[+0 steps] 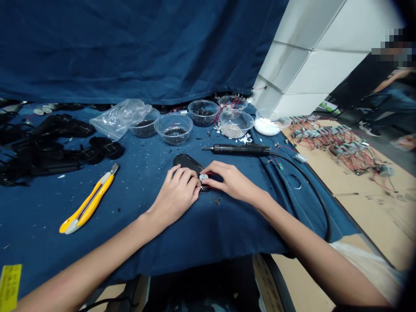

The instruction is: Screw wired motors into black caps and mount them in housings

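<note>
My left hand (177, 194) and my right hand (229, 180) meet over a black oval plastic housing (186, 162) lying on the blue cloth (146, 216). Both hands have their fingers curled and pinched on a small silver motor (203, 177) with thin red wires, held against the near end of the housing. A small dark part (218, 200) lies loose just in front of my right hand.
A black electric screwdriver (240, 150) with its cable lies behind my hands. Several clear bowls (173, 128) of small parts stand further back. A yellow utility knife (89, 201) lies left, black plastic parts (48, 147) far left, wired motors (338, 145) right. Another person's sleeve (364, 82) shows at far right.
</note>
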{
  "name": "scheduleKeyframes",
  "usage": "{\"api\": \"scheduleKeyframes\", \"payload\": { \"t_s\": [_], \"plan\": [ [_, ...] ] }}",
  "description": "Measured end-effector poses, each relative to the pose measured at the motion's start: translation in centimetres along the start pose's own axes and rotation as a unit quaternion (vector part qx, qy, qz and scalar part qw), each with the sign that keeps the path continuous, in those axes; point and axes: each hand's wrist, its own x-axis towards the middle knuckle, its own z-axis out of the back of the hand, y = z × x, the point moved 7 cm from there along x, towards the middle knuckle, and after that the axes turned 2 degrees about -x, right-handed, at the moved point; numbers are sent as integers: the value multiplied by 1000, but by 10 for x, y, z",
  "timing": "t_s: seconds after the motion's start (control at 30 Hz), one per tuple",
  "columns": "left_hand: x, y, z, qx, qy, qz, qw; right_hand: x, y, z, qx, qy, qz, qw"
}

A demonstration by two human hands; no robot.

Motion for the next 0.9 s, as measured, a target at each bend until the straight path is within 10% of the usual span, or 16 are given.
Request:
{"api": "scheduleKeyframes", "payload": {
  "t_s": [0.9],
  "plan": [
    [-1,1,-2,8,9,0,1000,-2,0,-1,-2,-12,-5,1000]
  ]
}}
